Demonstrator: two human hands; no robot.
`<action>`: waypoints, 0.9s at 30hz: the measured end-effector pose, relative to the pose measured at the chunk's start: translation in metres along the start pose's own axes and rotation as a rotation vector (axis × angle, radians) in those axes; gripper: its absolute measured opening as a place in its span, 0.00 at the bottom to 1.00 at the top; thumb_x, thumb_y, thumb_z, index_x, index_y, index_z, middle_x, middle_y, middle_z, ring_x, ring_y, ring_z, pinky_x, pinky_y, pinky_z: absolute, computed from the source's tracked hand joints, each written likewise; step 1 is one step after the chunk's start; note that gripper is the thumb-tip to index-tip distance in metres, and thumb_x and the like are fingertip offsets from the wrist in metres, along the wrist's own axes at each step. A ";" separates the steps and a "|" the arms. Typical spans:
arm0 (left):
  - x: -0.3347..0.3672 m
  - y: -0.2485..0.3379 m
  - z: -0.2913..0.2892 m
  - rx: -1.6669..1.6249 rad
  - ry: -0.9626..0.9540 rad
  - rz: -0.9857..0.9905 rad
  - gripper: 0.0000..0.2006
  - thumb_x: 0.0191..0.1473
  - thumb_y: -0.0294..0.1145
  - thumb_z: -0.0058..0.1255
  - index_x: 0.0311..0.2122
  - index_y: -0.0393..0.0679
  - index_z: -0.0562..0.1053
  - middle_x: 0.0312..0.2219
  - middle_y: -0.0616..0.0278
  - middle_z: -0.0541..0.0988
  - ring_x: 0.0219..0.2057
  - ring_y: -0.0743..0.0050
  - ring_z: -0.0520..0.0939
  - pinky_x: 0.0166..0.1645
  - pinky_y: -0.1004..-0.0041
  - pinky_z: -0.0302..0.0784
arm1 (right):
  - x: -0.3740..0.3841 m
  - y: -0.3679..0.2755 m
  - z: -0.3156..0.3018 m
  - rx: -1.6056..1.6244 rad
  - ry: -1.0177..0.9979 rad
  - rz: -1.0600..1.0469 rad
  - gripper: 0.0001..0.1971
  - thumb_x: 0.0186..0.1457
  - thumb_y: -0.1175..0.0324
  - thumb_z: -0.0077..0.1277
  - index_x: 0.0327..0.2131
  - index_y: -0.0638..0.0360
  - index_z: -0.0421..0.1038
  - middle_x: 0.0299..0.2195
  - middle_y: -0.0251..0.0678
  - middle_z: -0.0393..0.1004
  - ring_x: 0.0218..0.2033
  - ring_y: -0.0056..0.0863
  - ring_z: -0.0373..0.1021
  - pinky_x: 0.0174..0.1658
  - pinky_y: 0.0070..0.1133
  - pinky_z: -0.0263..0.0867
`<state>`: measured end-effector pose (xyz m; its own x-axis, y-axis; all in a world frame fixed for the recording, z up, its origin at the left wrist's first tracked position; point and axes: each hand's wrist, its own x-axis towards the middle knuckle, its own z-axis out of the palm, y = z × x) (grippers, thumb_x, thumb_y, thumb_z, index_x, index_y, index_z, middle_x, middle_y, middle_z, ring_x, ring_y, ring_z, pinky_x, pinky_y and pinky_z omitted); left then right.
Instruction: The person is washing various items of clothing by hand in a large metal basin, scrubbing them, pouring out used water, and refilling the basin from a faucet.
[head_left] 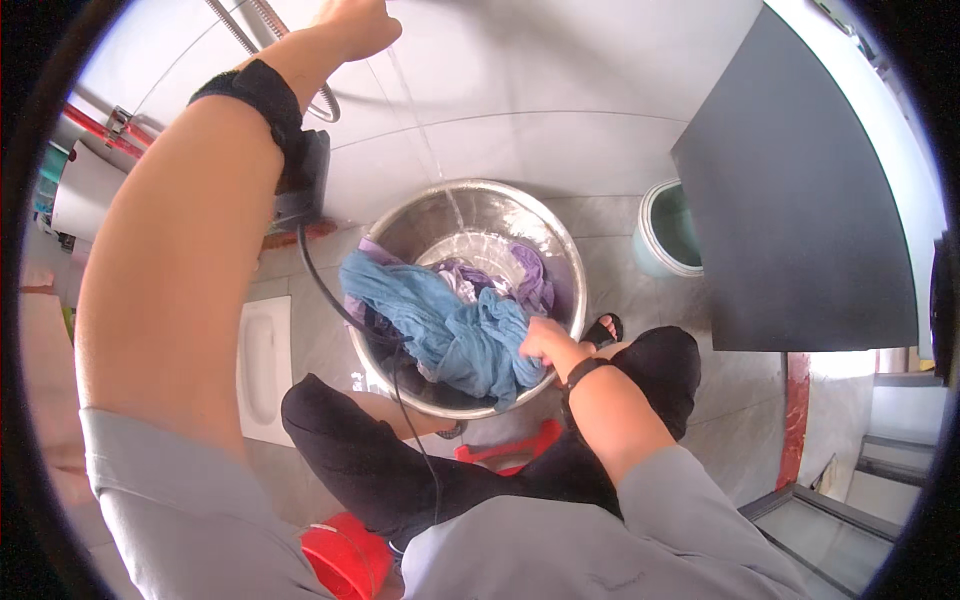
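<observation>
A wide metal basin (565, 240) stands on the floor before me. Wet clothes are heaped in it: a blue cloth garment (440, 318) lies on top, its left end hanging over the rim, with purple cloth (532, 280) beneath. My right hand (548, 342) is closed on the blue garment by the basin's right rim. High at the top edge, my left hand (358, 28) is raised with fingers curled; what it holds, if anything, is cut off by the edge. A thin stream of water (425, 150) falls from near that hand into the basin.
A pale bucket (648, 235) stands at the right, beside a dark panel (800, 200). A squat toilet (264, 370) is set in the floor at left. A red bucket (345, 555) sits near my legs. A metal hose (325, 105) and a black cable (335, 300) hang at left.
</observation>
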<state>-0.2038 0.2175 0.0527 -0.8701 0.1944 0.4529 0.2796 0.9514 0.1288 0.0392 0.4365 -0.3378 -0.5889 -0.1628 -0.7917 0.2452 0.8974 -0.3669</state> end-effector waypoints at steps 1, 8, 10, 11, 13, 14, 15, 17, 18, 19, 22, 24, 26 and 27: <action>0.001 0.003 -0.002 0.006 -0.030 -0.021 0.37 0.46 0.23 0.49 0.63 0.40 0.50 0.58 0.40 0.60 0.54 0.35 0.70 0.58 0.52 0.68 | 0.000 -0.003 -0.006 0.058 0.103 0.054 0.20 0.45 0.64 0.61 0.37 0.72 0.75 0.34 0.53 0.78 0.29 0.37 0.79 0.32 0.30 0.76; 0.002 0.017 -0.006 -0.011 -0.131 -0.066 0.40 0.46 0.24 0.49 0.64 0.40 0.47 0.60 0.40 0.55 0.55 0.36 0.69 0.58 0.53 0.68 | 0.011 -0.032 -0.065 0.249 0.389 0.022 0.13 0.45 0.71 0.54 0.35 0.65 0.78 0.40 0.52 0.78 0.46 0.45 0.75 0.49 0.33 0.70; 0.002 0.001 -0.003 0.007 -0.113 -0.060 0.40 0.46 0.24 0.49 0.64 0.39 0.47 0.60 0.40 0.55 0.55 0.36 0.69 0.59 0.54 0.68 | 0.001 -0.054 -0.084 0.209 0.478 -0.035 0.12 0.45 0.71 0.54 0.35 0.63 0.79 0.40 0.51 0.78 0.46 0.45 0.74 0.50 0.34 0.70; 0.001 -0.009 -0.002 0.028 -0.092 -0.049 0.40 0.46 0.24 0.50 0.64 0.39 0.46 0.61 0.41 0.54 0.55 0.37 0.69 0.60 0.55 0.68 | -0.004 -0.064 -0.092 0.173 0.570 -0.097 0.12 0.44 0.72 0.54 0.36 0.60 0.79 0.41 0.51 0.78 0.47 0.46 0.74 0.51 0.34 0.69; 0.000 0.007 -0.007 0.000 -0.119 -0.074 0.41 0.45 0.24 0.50 0.64 0.39 0.46 0.61 0.41 0.54 0.55 0.37 0.69 0.60 0.55 0.68 | 0.003 -0.056 -0.104 0.237 0.651 -0.096 0.13 0.44 0.73 0.53 0.36 0.58 0.80 0.40 0.50 0.78 0.46 0.44 0.74 0.50 0.33 0.69; -0.001 0.013 -0.010 -0.016 -0.145 -0.099 0.41 0.45 0.24 0.50 0.65 0.39 0.46 0.61 0.41 0.54 0.55 0.37 0.69 0.60 0.56 0.68 | 0.007 -0.051 -0.109 0.306 0.730 -0.107 0.14 0.43 0.73 0.52 0.36 0.56 0.80 0.39 0.49 0.79 0.45 0.43 0.75 0.50 0.32 0.69; 0.000 0.013 -0.010 -0.025 -0.140 -0.100 0.41 0.45 0.24 0.50 0.65 0.39 0.46 0.61 0.41 0.54 0.55 0.37 0.69 0.60 0.56 0.68 | 0.015 -0.045 -0.111 0.305 0.758 -0.100 0.16 0.42 0.75 0.50 0.38 0.57 0.80 0.41 0.49 0.78 0.47 0.42 0.74 0.51 0.31 0.69; 0.002 0.010 -0.008 -0.028 -0.104 -0.055 0.41 0.45 0.24 0.50 0.65 0.39 0.46 0.61 0.41 0.53 0.55 0.37 0.70 0.59 0.56 0.68 | 0.031 -0.033 -0.113 0.307 0.784 -0.111 0.18 0.43 0.75 0.51 0.41 0.57 0.78 0.43 0.49 0.77 0.48 0.42 0.73 0.51 0.31 0.68; 0.002 0.010 -0.007 -0.033 -0.104 -0.056 0.41 0.45 0.24 0.50 0.65 0.39 0.46 0.61 0.41 0.53 0.55 0.37 0.70 0.59 0.56 0.68 | 0.037 -0.029 -0.114 0.317 0.798 -0.124 0.20 0.43 0.75 0.51 0.44 0.58 0.77 0.45 0.49 0.77 0.49 0.43 0.72 0.51 0.31 0.68; 0.000 0.007 -0.008 -0.044 -0.121 -0.065 0.41 0.45 0.24 0.50 0.65 0.40 0.46 0.61 0.41 0.54 0.54 0.38 0.70 0.59 0.56 0.68 | 0.029 -0.038 -0.120 0.401 0.748 -0.152 0.21 0.44 0.75 0.52 0.46 0.58 0.76 0.44 0.49 0.77 0.49 0.41 0.73 0.51 0.30 0.68; 0.003 0.017 -0.007 -0.076 -0.141 -0.068 0.41 0.45 0.24 0.51 0.64 0.40 0.47 0.61 0.41 0.54 0.54 0.39 0.70 0.58 0.56 0.69 | 0.022 -0.037 -0.148 0.451 0.600 -0.272 0.22 0.48 0.74 0.54 0.50 0.59 0.72 0.43 0.45 0.78 0.44 0.33 0.74 0.48 0.26 0.69; -0.005 0.008 -0.013 -0.064 -0.149 -0.098 0.41 0.45 0.24 0.51 0.64 0.40 0.47 0.61 0.42 0.54 0.54 0.39 0.71 0.58 0.56 0.69 | -0.022 -0.067 -0.162 0.472 0.412 -0.463 0.18 0.53 0.71 0.54 0.49 0.59 0.73 0.40 0.42 0.79 0.39 0.27 0.74 0.46 0.24 0.70; -0.009 0.005 -0.015 -0.035 -0.130 -0.122 0.40 0.45 0.23 0.51 0.64 0.41 0.48 0.61 0.41 0.54 0.54 0.39 0.71 0.58 0.56 0.69 | -0.068 -0.082 -0.156 0.421 0.485 -0.559 0.17 0.54 0.70 0.54 0.48 0.59 0.74 0.39 0.42 0.79 0.38 0.27 0.75 0.45 0.24 0.70; -0.007 0.000 -0.012 -0.026 -0.099 -0.106 0.40 0.46 0.24 0.51 0.64 0.41 0.48 0.60 0.40 0.55 0.54 0.39 0.71 0.57 0.56 0.70 | -0.087 -0.087 -0.149 0.361 0.566 -0.661 0.16 0.56 0.69 0.53 0.48 0.59 0.74 0.39 0.41 0.79 0.38 0.26 0.75 0.44 0.23 0.70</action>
<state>-0.1929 0.2128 0.0603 -0.9309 0.1170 0.3460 0.1933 0.9616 0.1949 -0.0456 0.4340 -0.1638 -0.9572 -0.2852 -0.0484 -0.1046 0.4972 -0.8613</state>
